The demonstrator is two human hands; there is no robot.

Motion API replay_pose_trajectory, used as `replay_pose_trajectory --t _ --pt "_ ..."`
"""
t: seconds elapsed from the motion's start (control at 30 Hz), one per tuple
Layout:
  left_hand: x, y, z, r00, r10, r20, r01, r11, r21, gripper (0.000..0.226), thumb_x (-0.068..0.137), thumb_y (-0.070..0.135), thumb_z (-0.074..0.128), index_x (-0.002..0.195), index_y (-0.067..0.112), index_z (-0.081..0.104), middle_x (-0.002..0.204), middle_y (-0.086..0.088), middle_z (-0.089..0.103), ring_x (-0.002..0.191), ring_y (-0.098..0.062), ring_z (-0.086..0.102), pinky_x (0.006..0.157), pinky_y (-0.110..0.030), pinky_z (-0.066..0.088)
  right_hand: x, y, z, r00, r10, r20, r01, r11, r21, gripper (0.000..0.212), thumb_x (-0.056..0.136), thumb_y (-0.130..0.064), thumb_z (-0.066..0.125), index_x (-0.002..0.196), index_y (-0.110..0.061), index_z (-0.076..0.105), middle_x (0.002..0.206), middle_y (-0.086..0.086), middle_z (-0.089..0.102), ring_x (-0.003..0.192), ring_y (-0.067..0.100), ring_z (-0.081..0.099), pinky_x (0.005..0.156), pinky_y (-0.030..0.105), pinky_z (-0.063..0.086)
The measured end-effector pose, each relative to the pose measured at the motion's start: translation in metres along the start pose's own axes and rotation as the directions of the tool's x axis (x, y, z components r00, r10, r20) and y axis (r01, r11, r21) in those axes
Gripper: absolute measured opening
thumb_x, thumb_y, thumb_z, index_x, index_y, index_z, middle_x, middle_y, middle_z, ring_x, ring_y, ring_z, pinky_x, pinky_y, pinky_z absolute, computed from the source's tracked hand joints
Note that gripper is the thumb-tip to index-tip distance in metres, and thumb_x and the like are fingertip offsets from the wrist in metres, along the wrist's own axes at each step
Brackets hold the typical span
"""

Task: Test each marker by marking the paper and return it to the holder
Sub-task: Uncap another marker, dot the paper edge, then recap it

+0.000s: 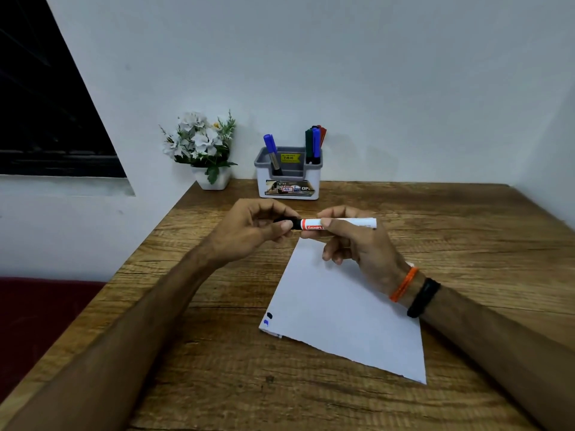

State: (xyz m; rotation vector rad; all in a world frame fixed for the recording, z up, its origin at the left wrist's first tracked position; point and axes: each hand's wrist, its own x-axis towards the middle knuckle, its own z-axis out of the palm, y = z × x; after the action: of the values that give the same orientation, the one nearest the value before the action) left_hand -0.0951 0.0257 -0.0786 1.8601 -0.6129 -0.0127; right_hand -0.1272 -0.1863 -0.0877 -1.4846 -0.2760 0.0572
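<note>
Both hands meet above the desk (435,219), level with the far edge of the paper (336,309). The right hand (357,241) grips the white barrel of a marker (339,223) held horizontal, thumb and forefinger curled round it near the red band. The left hand (258,228) pinches the black cap (287,221) at the marker's left end between thumb and fingers. Whether the cap is fully seated on the barrel cannot be told.

The paper lies flat on the desk under the right wrist, turned at an angle. Two small marks, one black (269,315) and one blue (266,322), sit at its near-left corner.

The holder (289,181) stands at the back of the desk against the wall (373,73). One blue marker (271,147) leans in its left compartment. A cluster of markers (315,143), green, blue and red, stands upright in its right compartment.

A white pot of flowers (202,147) stands left of the holder, near it but apart. An orange band (404,284) and a black band (423,297) circle the right wrist.
</note>
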Motion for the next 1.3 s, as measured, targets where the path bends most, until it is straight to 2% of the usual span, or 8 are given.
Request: replay_pose_trajectory --t 0.07,0.17,0.3,0.5,0.6,0.73,1.07,1.3 --pt "0.001 -0.001 0.001 1.000 -0.010 -0.016 0.009 1.000 -0.024 0.019 0.087 0.002 0.063 0.106 0.002 0.067 0.093 -0.005 0.071 0.078 -0.011 0.067 0.069 -0.023 0.056 0.001 0.001 0.000 0.999 -0.026 -0.020 0.026 1.000 -0.007 0.005 0.092 -0.016 0.063 0.092 -0.012 0.064 0.088 0.013 0.077 0.047 0.014 0.059 0.045 0.021 0.043" --pt "0.002 -0.002 -0.001 0.999 -0.013 -0.051 0.011 0.999 -0.042 0.016 0.088 0.005 0.062 0.103 0.004 0.067 0.087 -0.001 0.071 0.073 -0.009 0.066 0.066 -0.021 0.055 0.002 0.002 -0.003 0.995 -0.074 -0.062 0.073 0.997 -0.023 0.024 0.080 -0.030 0.072 0.093 -0.010 0.073 0.075 0.008 0.073 0.047 0.014 0.050 0.045 0.020 0.041" --pt "0.001 -0.001 -0.002 0.995 0.014 -0.099 -0.015 1.000 -0.013 0.017 0.091 0.009 0.059 0.104 0.001 0.068 0.074 0.004 0.069 0.066 -0.008 0.062 0.061 -0.019 0.052 0.007 0.003 -0.009 0.997 -0.063 -0.051 0.065 0.998 0.028 0.037 0.078 -0.034 0.069 0.101 -0.006 0.075 0.080 0.014 0.074 0.050 0.014 0.052 0.048 0.022 0.043" --pt "0.002 -0.003 0.009 0.986 0.070 -0.151 -0.054 0.992 0.112 0.038 0.100 0.036 0.039 0.097 0.008 0.065 0.067 0.002 0.056 0.055 -0.004 0.046 0.052 -0.021 0.037 0.010 0.007 -0.008 0.975 -0.224 -0.011 0.217 0.955 -0.204 0.017 0.094 -0.015 0.062 0.097 -0.001 0.071 0.060 -0.003 0.063 0.043 0.007 0.044 0.041 0.018 0.035" --pt "0.000 -0.005 0.017 0.971 0.092 -0.220 -0.051 0.981 0.185 0.040 0.104 0.035 0.033 0.092 0.012 0.063 0.066 0.001 0.052 0.055 -0.004 0.044 0.052 -0.023 0.035 0.014 0.009 -0.009 0.955 -0.293 0.048 0.295 0.912 -0.285 0.013 0.095 -0.013 0.062 0.093 -0.002 0.069 0.056 -0.011 0.055 0.047 0.003 0.042 0.043 0.014 0.033" --pt "-0.002 -0.001 0.028 0.947 0.153 -0.281 -0.075 0.960 0.270 0.037 0.103 0.030 0.031 0.091 0.011 0.060 0.065 0.007 0.050 0.055 -0.003 0.047 0.051 -0.014 0.035 0.016 0.011 -0.010 0.935 -0.340 0.097 0.353 0.889 -0.292 0.010 0.094 -0.012 0.061 0.090 -0.004 0.066 0.058 -0.016 0.057 0.047 0.000 0.045 0.047 0.010 0.033" --pt "-0.004 0.001 0.039 0.928 0.147 -0.343 -0.039 0.952 0.303 0.035 0.104 0.025 0.033 0.092 0.005 0.059 0.063 0.006 0.049 0.054 -0.001 0.047 0.049 -0.013 0.036 0.017 0.017 -0.010 0.932 -0.341 0.123 0.362 0.894 -0.263 0.009 0.089 -0.020 0.059 0.082 -0.016 0.062 0.058 -0.014 0.055 0.045 0.001 0.042 0.046 0.012 0.031" --pt "-0.001 0.002 0.030 0.948 0.082 -0.307 -0.028 0.984 0.176 0.034 0.104 0.028 0.033 0.089 0.013 0.059 0.067 0.004 0.053 0.054 -0.001 0.048 0.050 -0.015 0.037 0.019 0.004 -0.012 0.957 -0.247 0.149 0.280 0.919 -0.277 0.012 0.097 -0.009 0.058 0.097 0.002 0.064 0.060 -0.005 0.059 0.048 0.006 0.047 0.043 0.017 0.036"
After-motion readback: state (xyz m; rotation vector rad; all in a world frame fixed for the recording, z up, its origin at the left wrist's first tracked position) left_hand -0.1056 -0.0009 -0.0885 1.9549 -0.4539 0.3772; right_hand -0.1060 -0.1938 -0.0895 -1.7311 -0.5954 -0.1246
